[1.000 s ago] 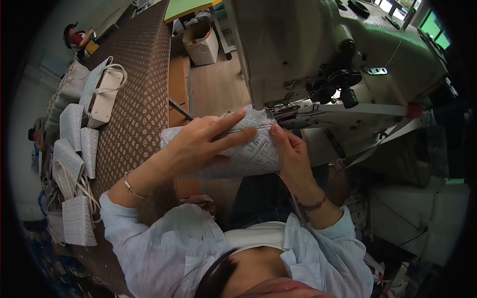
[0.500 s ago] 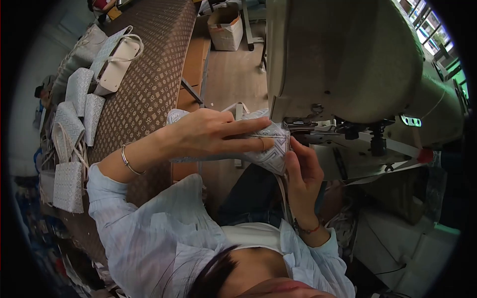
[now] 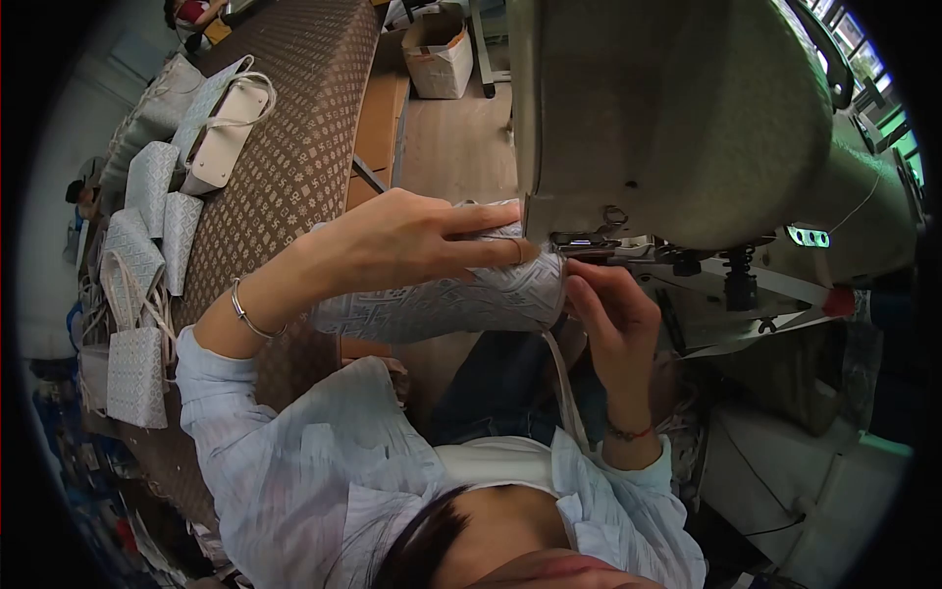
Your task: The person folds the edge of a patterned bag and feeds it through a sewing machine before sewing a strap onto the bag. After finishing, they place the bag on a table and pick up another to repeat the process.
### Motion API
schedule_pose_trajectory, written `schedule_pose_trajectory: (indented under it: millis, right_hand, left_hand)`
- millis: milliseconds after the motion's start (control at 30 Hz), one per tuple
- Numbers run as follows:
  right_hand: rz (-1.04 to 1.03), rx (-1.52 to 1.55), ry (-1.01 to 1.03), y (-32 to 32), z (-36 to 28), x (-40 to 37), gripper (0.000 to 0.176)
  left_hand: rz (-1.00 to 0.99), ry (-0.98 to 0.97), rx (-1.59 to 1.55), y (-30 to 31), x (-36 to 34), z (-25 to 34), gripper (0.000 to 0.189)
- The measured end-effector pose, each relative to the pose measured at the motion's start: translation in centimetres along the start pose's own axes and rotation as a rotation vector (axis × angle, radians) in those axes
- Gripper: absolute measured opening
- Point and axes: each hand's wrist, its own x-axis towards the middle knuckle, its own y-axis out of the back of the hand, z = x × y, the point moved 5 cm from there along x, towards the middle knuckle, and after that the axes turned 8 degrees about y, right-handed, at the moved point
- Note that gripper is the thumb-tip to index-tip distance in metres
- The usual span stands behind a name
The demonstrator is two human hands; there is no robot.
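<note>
A white and grey patterned handbag [image 3: 432, 306] lies sideways against the sewing head of a sewing machine [image 3: 677, 128]. Over its top side rests my left hand [image 3: 412, 240], fingers stretched toward the needle area and gripping the bag, with the thumb hidden. My right hand [image 3: 618, 319] pinches the bag's right end between thumb and fingers, just below the presser foot [image 3: 579, 240]. A pale strap [image 3: 564, 388] hangs down from the bag toward my lap. The needle itself cannot be made out.
Left of me, a table with a brown patterned cloth [image 3: 280, 147] bears a white handbag [image 3: 231, 133] and several patterned bag pieces [image 3: 137, 378]. A cardboard box [image 3: 439, 64] stands on the floor ahead. Another person [image 3: 196, 12] is at the far upper left.
The bag has rolled, so more of its patterned side faces me. My right hand has shifted slightly right and its fingertips now reach the bag's upper right edge. My left hand keeps its hold.
</note>
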Motion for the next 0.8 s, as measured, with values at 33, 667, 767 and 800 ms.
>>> schedule_pose_trajectory:
  millis: [33, 667, 767, 800]
  right_hand:
    - [-0.082, -0.046, -0.047, 0.4, -0.6, 0.1, 0.016]
    - [0.539, -1.411, 1.104, 16.2, -23.9, 2.6, 0.035]
    - [0.698, -1.380, 1.064, 15.6, -22.6, 2.0, 0.035]
    - [0.724, -1.374, 1.053, 16.1, -21.6, 1.9, 0.036]
  left_hand:
    - [-0.021, 0.021, -0.059, 0.0, 0.0, -0.1, 0.049]
    - [0.157, -0.144, 0.202, 0.0, -0.3, -0.2, 0.061]
    - [0.152, -0.138, 0.215, -0.2, -0.3, -0.3, 0.059]
    - [0.146, -0.138, 0.216, -0.3, -0.3, -0.3, 0.059]
